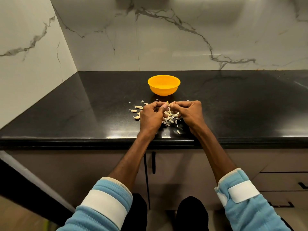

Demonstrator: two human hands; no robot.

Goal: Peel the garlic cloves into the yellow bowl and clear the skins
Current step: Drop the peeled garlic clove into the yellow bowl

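A yellow bowl (164, 85) stands on the black counter, a little beyond my hands. My left hand (150, 115) and my right hand (190, 112) meet fingertip to fingertip over the counter. Between them they pinch one small garlic cloves piece (167, 103), pale and partly hidden by my fingers. Below and around my hands lies a scatter of papery garlic skins (169, 120). Several unpeeled cloves (138, 107) lie to the left of my left hand. I cannot see what lies in the bowl.
The black counter (83, 114) ends in a front edge just under my wrists. Marble walls close it off at the back and on the left. Cabinet doors and drawers (283, 180) sit below the counter.
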